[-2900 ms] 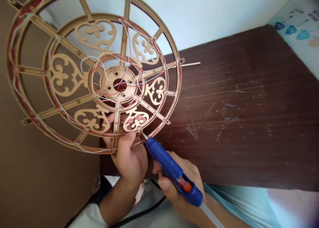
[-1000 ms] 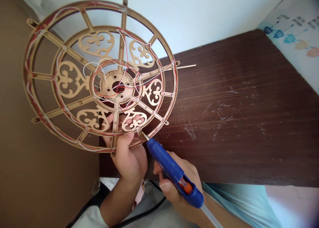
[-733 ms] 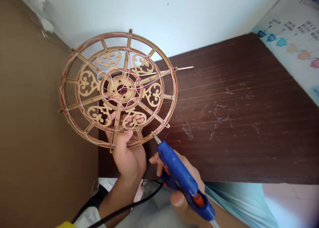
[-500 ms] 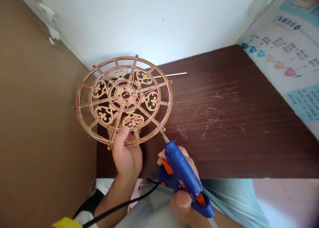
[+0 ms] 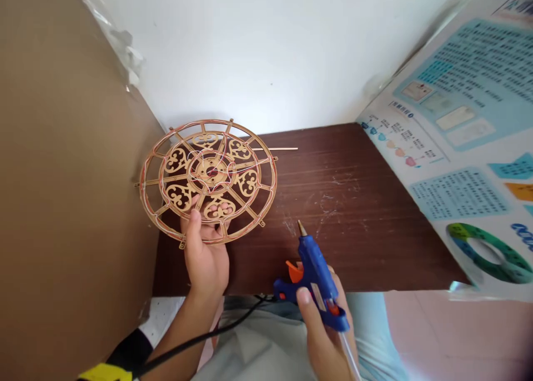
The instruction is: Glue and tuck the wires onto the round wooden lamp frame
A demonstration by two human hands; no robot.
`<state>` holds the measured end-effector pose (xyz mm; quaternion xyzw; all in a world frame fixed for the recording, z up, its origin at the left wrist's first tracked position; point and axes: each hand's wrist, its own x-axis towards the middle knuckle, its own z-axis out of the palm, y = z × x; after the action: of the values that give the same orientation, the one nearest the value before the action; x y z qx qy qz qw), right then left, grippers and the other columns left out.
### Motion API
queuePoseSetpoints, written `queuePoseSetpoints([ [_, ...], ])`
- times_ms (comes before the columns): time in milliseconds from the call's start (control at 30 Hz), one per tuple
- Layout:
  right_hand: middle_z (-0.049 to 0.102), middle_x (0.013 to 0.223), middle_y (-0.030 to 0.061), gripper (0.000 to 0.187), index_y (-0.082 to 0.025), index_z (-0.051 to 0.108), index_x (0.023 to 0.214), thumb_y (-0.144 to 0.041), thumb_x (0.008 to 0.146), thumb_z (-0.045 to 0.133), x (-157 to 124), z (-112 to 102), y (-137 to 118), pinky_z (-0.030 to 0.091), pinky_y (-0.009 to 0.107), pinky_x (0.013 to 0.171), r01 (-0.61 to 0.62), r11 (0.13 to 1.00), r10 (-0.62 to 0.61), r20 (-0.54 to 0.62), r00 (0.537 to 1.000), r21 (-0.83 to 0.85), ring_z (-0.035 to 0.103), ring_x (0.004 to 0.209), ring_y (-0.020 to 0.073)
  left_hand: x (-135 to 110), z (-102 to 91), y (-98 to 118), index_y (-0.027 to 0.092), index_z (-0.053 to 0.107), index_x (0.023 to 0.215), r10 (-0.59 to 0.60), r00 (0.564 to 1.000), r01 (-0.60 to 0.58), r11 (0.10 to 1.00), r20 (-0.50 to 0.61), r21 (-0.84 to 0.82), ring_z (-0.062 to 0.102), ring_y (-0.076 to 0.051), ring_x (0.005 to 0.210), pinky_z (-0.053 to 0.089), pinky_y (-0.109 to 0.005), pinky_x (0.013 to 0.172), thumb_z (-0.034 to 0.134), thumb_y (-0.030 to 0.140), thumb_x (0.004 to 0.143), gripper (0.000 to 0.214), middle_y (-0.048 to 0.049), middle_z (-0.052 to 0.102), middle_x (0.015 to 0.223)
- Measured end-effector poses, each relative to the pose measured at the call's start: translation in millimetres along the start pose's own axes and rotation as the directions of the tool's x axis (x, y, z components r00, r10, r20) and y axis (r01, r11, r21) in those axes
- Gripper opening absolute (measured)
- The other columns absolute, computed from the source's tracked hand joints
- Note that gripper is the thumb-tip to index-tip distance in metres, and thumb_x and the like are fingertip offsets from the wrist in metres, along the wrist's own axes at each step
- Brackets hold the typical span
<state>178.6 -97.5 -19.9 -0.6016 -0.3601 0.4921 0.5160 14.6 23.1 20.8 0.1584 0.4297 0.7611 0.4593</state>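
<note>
A tall brown cardboard panel fills the space left of the left hand, and a white wall stands beyond both hands. To the far right of the right hand, a pale blue printed poster leans along the edge of a dark, scratched wooden table, which stretches out ahead of both hands.

The left hand grips a round gold frame by its near rim. The thumb is pressed on top and the fingers are curled underneath, showing through the cut-out scrollwork. The frame spreads out beyond and above that hand, over the table's left end and near the cardboard. Thin red and white wires run around its rings and cross its hub.

The right hand is wrapped closed around the handle of a blue glue gun, with the thumb lying along its side. The gun's metal tip points away from the person, over the table. It sits to the right of the left hand and well clear of the frame. An orange trigger sits on the gun's left side, and a clear glue stick pokes out of its back, over the right wrist.

A black cord trails from the gun, passing below the left forearm. A thin pale stick lies on the table, far beyond the right hand and just past the frame's far edge
</note>
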Motion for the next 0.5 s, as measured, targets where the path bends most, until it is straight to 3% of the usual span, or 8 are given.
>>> queuePoseSetpoints([
  [100,0.078,0.137,0.0077,0.055,-0.031,0.073,0.136,-0.058,0.089,0.084,3,-13,-14,0.063,0.042,0.108,-0.234,0.970,0.240,-0.099,0.966,0.067,0.072,0.133,0.0360,-3,1.1,5,0.028,0.080,0.113,0.010,1.000,-0.010,0.999,0.000,-0.030,0.077,-0.019,0.099,0.063,-0.032,0.091,0.079,0.047,0.095,0.026,-0.0041,0.082,0.120],
  [167,0.081,0.130,0.0090,0.061,-0.029,0.072,0.135,-0.062,0.085,0.087,5,-19,-19,0.065,0.042,0.106,-0.293,0.943,0.313,-0.125,0.941,0.157,0.076,0.124,0.0346,-6,2.6,9,0.027,0.080,0.112,0.011,1.000,-0.012,0.998,-0.011,-0.058,0.077,-0.019,0.101,0.064,-0.032,0.091,0.079,0.047,0.095,0.026,-0.0043,0.082,0.120],
  [300,0.085,0.096,0.0058,0.055,-0.025,0.067,0.116,-0.055,0.080,0.096,20,-31,-25,0.071,0.040,0.087,-0.340,0.921,0.350,-0.018,0.937,0.190,0.084,0.090,0.0285,-14,7.4,18,0.027,0.081,0.109,0.003,1.000,-0.003,0.997,0.002,-0.078,0.077,-0.022,0.106,0.065,-0.033,0.092,0.077,0.049,0.095,0.027,-0.0063,0.082,0.121],
  [500,0.084,0.118,0.0095,0.045,-0.016,0.082,0.105,-0.042,0.074,0.102,62,-31,-42,0.067,0.029,0.103,-0.388,0.874,0.370,0.116,0.922,0.293,0.081,0.115,0.0258,-25,11.8,32,0.027,0.082,0.106,-0.022,0.999,0.027,0.995,0.049,-0.095,0.079,-0.024,0.108,0.066,-0.035,0.093,0.071,0.050,0.099,0.027,-0.0058,0.083,0.116],
])
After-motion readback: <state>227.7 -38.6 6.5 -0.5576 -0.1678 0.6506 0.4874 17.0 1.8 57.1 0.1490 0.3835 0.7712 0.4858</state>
